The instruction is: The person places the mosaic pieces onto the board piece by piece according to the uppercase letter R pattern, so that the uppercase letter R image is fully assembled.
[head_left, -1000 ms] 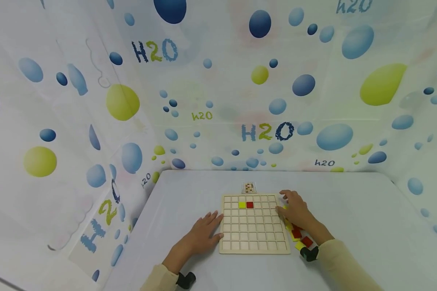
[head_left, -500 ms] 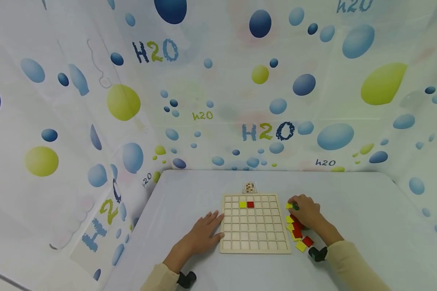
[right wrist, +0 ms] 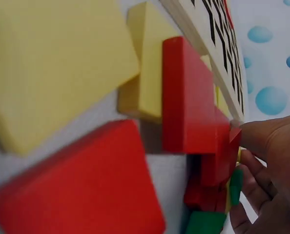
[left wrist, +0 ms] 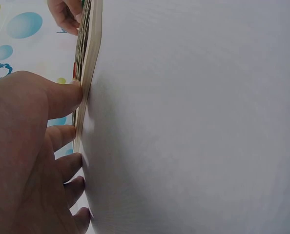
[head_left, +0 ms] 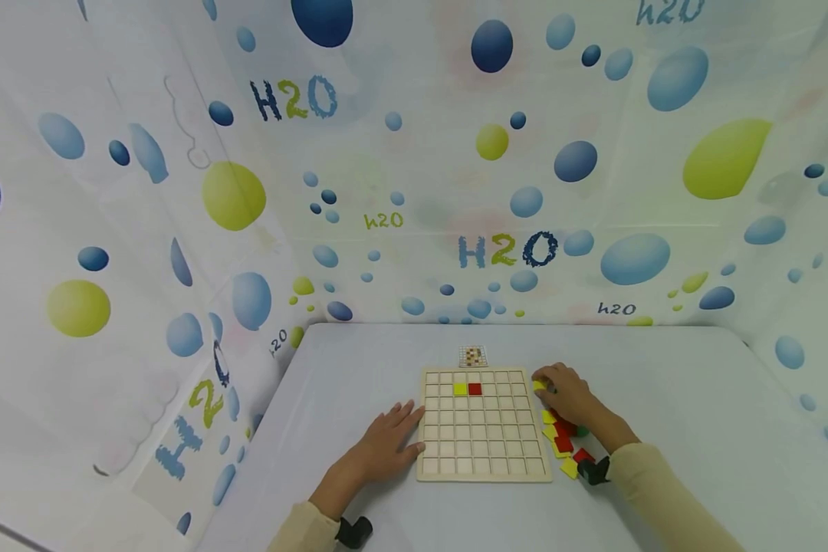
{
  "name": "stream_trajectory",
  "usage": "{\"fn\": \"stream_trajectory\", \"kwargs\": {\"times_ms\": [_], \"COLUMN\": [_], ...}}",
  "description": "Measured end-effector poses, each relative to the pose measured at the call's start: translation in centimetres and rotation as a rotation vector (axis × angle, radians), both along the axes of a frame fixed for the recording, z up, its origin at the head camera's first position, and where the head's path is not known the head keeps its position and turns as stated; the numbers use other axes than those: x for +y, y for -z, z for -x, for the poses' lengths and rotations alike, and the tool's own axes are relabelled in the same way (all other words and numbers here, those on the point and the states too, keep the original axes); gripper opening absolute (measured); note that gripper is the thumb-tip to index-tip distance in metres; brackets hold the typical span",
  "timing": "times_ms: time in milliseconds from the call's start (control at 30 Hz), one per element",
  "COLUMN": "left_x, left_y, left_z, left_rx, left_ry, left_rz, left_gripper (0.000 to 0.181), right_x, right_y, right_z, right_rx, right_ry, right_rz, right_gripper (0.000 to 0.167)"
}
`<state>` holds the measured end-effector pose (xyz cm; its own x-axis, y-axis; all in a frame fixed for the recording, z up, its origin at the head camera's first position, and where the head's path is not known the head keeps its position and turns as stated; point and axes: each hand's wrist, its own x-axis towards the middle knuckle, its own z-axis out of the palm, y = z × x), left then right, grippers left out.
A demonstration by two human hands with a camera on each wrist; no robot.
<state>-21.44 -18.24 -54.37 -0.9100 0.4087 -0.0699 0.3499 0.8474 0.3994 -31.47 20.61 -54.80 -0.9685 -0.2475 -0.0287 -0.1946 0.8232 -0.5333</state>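
The fingers of the right hand (head_left: pixel 564 392) are curled and pinch a yellow tile (head_left: pixel 539 385) — since 0.5 s ago, hand and tile have shifted leftward, to just beside the right edge of the wooden grid board (head_left: pixel 483 445). A bit of green piece (head_left: pixel 552 389) shows among those fingers; whether they hold it, I cannot tell. On the wearer's side of them lies a heap of red and yellow tiles (head_left: pixel 563 444), and a green tile (head_left: pixel 583 432), covered before, is now exposed. The left hand (head_left: pixel 385 445) has not moved: its fingers are spread and touch the board's left edge. Between the 2 hands' fingers, toward the far side, 1 yellow and 1 red square (head_left: pixel 474 389) sit unchanged in adjoining cells — beyond them, a pattern card (head_left: pixel 472 356) on the tabletop (head_left: pixel 359 368).
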Motion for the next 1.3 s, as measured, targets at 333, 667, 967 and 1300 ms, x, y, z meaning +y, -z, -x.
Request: {"fn": "stream_trajectory", "kwargs": {"times_ms": [333,667,967,1300], "left_x": [0.1,0.1,-0.1,-0.1], "left_y": [0.1,0.0,0.2,0.2], "left_z": [0.1,0.1,0.2,0.3], "left_rx": [-0.016,-0.016,-0.013,-0.016], "left_ry": [0.010,0.000,-0.002,0.003], "left_rz": [0.009,0.010,0.011,0.006], "left_gripper": [0.068,0.068,0.068,0.068], "right_x": [0.6,0.2,-1.9,-5.3], "right_y": [0.5,0.4,-0.8,-0.7], "right_z": [-0.2,0.4,0.9,1.5], "right_rx": [0.008,0.065,0.081,0.050], "right_ry": [0.042,0.042,-0.003,-0.057], "right_rz": [0.011,0.004,0.066,0.057], "right_gripper": [0.031,0.030,0.030,0.028]}}
